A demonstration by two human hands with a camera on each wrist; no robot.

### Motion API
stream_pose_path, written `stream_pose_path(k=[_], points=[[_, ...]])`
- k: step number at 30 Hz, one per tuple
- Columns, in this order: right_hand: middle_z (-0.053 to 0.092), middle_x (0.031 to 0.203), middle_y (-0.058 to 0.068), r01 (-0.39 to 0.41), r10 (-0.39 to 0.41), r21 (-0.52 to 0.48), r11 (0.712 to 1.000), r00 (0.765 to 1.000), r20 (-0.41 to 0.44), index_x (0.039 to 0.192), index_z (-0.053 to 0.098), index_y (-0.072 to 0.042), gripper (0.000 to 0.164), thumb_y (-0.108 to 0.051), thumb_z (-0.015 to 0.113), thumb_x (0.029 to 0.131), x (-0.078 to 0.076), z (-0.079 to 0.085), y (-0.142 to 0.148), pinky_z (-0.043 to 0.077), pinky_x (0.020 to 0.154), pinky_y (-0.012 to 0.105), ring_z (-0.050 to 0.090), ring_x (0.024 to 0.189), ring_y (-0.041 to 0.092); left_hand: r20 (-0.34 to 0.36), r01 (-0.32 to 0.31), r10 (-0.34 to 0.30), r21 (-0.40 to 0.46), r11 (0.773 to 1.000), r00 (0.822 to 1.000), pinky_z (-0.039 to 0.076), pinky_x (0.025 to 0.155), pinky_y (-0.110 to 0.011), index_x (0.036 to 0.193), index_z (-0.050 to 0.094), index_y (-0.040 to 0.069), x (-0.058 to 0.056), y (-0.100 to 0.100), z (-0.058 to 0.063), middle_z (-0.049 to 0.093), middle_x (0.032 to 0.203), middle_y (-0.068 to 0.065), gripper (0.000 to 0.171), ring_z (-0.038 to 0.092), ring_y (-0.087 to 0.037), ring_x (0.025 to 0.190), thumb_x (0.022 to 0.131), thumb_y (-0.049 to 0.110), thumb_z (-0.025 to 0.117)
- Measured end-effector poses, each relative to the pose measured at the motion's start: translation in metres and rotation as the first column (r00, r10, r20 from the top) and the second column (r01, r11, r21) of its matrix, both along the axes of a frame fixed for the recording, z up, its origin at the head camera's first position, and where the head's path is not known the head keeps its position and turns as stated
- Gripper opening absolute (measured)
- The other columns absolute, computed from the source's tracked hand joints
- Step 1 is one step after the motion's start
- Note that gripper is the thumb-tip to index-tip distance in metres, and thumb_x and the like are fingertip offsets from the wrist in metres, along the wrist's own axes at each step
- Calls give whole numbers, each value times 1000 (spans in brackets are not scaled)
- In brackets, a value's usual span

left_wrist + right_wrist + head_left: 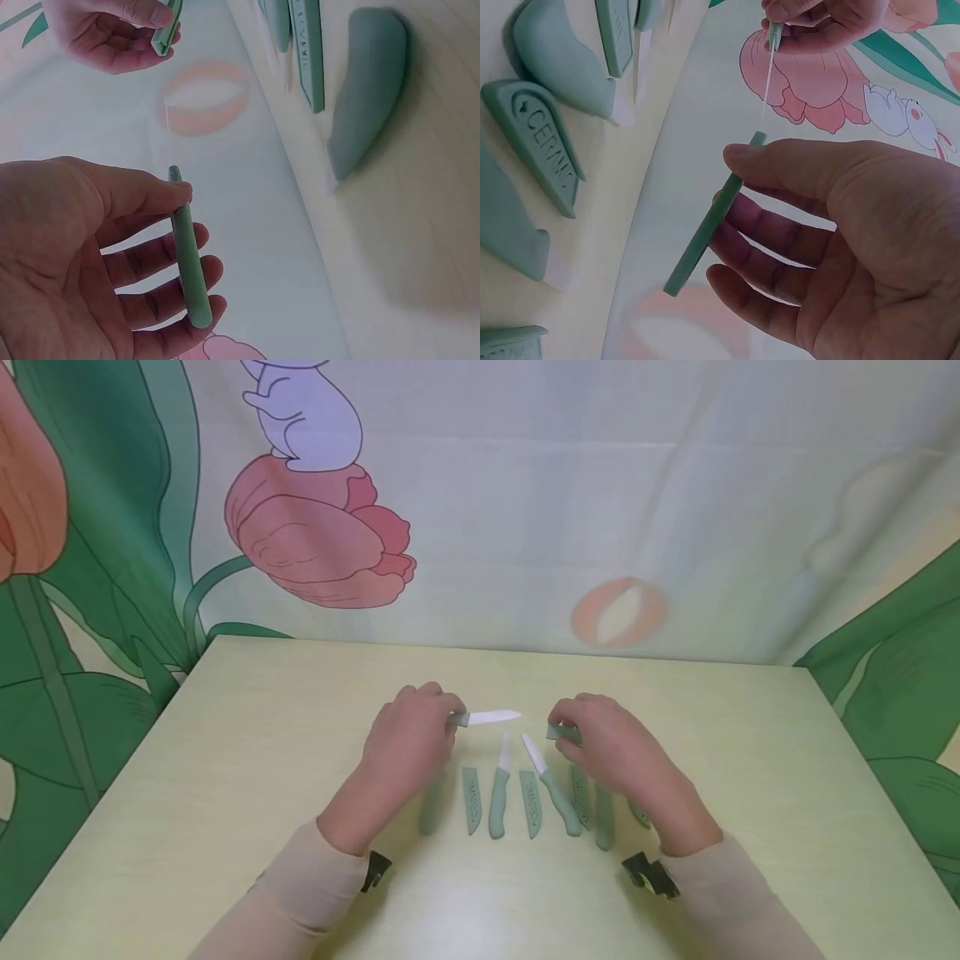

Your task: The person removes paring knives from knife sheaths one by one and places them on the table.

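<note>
My left hand (411, 731) pinches a small knife (493, 717) by its green handle, and the white blade points right. Across from it, my right hand (611, 739) holds a green blade sheath (553, 732) between thumb and fingers. A narrow gap separates the blade tip from the sheath. In the right wrist view the sheath (714, 219) is seen edge-on, with the thin blade close above its end. The left wrist view shows the knife handle (190, 262) lying along the fingers. Both things are held above the table.
Below the hands, a row of green-handled knives (498, 802) and green sheaths (471, 800) lies on the pale table (285, 710). One sheath (540, 139) carries raised lettering. A printed cloth (487, 527) hangs behind the table's far edge.
</note>
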State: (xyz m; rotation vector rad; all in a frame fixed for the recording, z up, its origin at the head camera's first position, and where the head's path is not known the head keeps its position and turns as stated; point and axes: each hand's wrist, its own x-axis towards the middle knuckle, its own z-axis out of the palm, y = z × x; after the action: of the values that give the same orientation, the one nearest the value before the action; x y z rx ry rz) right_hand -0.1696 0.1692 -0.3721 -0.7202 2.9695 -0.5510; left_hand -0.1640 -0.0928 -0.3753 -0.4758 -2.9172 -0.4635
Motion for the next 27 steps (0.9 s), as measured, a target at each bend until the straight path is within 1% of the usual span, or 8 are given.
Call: stream_pose_path(k=[4,7,10,14,18,22,24,27], points=[[73,106,6,-12,12,31,999,1000,-8,117,75,-5,22,-8,78,95,-1,5,-9,57,89,44,68,99,26,38,-38,37,31,999,999,56,66,-39,114,81,10,0,-8,0,66,98,-7,21,61,-28,84,95,4,74],[72,105,5,-19,19,31,999,1000,23,117,75,-5,22,-9,78,95,-3,8,-18,57,88,42,67,97,24,55,-67,63,57,996,996,57,66,-39,114,80,9,1,-15,0,64,98,-9,21,61,-29,86,95,3,73],[70,104,3,-27,25,32,999,998,61,116,74,-6,22,-10,79,95,-6,10,-28,57,85,40,66,95,22,65,-82,77,72,994,995,57,64,-39,114,79,7,1,-22,-1,64,97,-9,21,61,-29,86,95,2,72],[70,103,2,-30,26,32,999,994,103,121,72,-6,26,-14,78,97,-8,11,-41,56,79,37,65,90,19,86,-103,96,78,992,992,56,63,-37,113,79,7,1,-31,-3,64,98,-10,19,62,-29,86,95,3,72],[70,105,3,-20,18,8,1000,987,157,129,69,-8,32,-16,75,98,-13,11,-55,56,78,36,65,89,18,86,-133,128,66,989,988,54,62,-38,113,78,6,2,-38,-5,66,97,-9,19,62,-29,85,95,5,73],[71,104,4,-27,31,-26,999,982,185,130,69,-10,31,-15,74,99,-19,10,-69,56,81,38,66,90,19,64,-155,151,55,986,986,54,60,-40,112,78,5,3,-46,-5,67,94,-10,19,63,-31,83,93,4,74],[70,102,4,-30,39,-47,998,979,199,129,69,-11,30,-14,73,99,-21,8,-77,55,82,37,65,89,19,73,-166,162,61,984,984,54,59,-39,112,78,4,4,-50,-4,67,93,-10,19,64,-32,83,93,4,73],[69,97,4,-37,58,-95,995,974,221,127,69,-9,27,-13,72,100,-23,5,-87,55,76,35,64,79,18,110,-188,179,74,979,978,53,58,-38,113,76,2,5,-55,-4,66,95,-11,20,64,-30,84,94,4,71]])
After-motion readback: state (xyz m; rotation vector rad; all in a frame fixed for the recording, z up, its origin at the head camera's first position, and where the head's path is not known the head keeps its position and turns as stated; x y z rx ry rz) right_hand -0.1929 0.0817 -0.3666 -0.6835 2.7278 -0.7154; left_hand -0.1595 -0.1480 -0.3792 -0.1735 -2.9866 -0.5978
